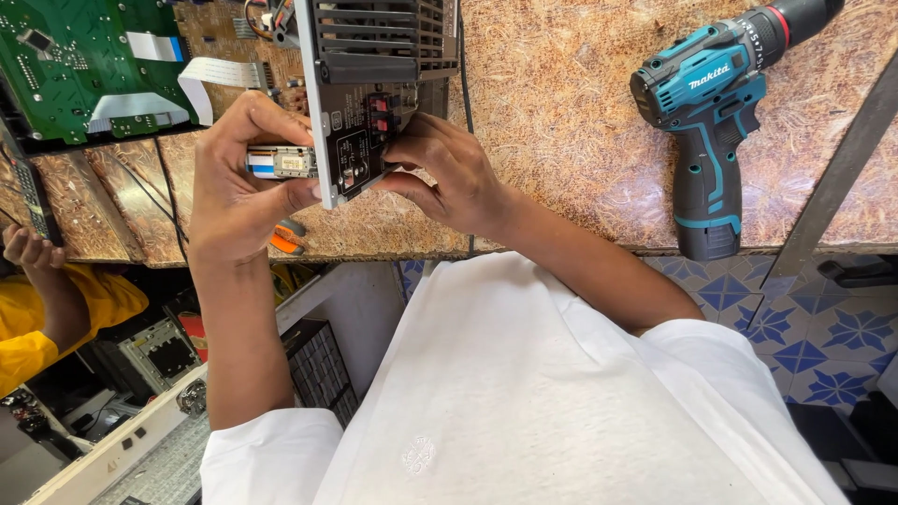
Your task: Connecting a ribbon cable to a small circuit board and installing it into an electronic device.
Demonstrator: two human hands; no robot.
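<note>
Both my hands, left hand [238, 182] and right hand [449, 173], pinch the metal panel [351, 140]; looks stiff, sharp-edged, so I'd grip the edges.

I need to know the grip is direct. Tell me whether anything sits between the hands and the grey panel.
Nothing visible does. The left hand pinches the grey panel at its lower edge, by a small metal module; the right hand touches the panel's other side directly.

A teal-and-black cordless drill [713, 112] lies upper right on the workbench [580, 122]; a green circuit board [84, 65] sits upper left; blue-patterned floor tiles [804, 327] show lower right.
</note>
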